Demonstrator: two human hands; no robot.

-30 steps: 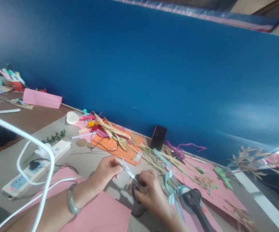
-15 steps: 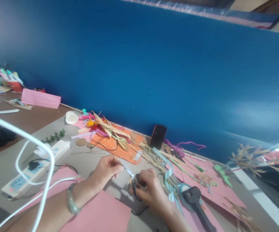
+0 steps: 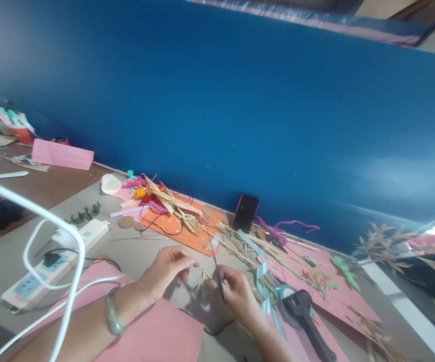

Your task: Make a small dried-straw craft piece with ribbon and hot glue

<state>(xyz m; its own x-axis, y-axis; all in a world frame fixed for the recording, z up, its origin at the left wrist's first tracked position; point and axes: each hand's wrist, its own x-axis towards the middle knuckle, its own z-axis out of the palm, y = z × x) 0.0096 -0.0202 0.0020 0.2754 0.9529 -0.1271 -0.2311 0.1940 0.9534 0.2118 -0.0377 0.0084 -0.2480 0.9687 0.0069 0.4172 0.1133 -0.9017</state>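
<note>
My right hand (image 3: pixel 240 297) grips a pair of black-handled scissors (image 3: pixel 218 275), blades pointing up and away. My left hand (image 3: pixel 168 268), a green bangle (image 3: pixel 112 311) on its wrist, is pinched with fingertips together a little left of the blades; what it pinches is too small to make out. Between the hands a small tuft of dry straw (image 3: pixel 202 284) stands near the grey tabletop (image 3: pixel 142 249). Pink paper (image 3: pixel 157 334) lies under my left forearm.
A white power strip (image 3: pixel 57 263) with white cables (image 3: pixel 57 274) lies at left. Behind the hands are an orange sheet (image 3: pixel 180 229) with straw and pipe cleaners, a dark phone (image 3: pixel 246 213) leaning on the blue wall, a light-blue ribbon (image 3: pixel 262 274), and a black glue gun (image 3: pixel 304 314) at right.
My right hand has lifted and turned the scissors from lying low toward the left hand to pointing upward. The left hand's fingers have drawn slightly away from the blades.
</note>
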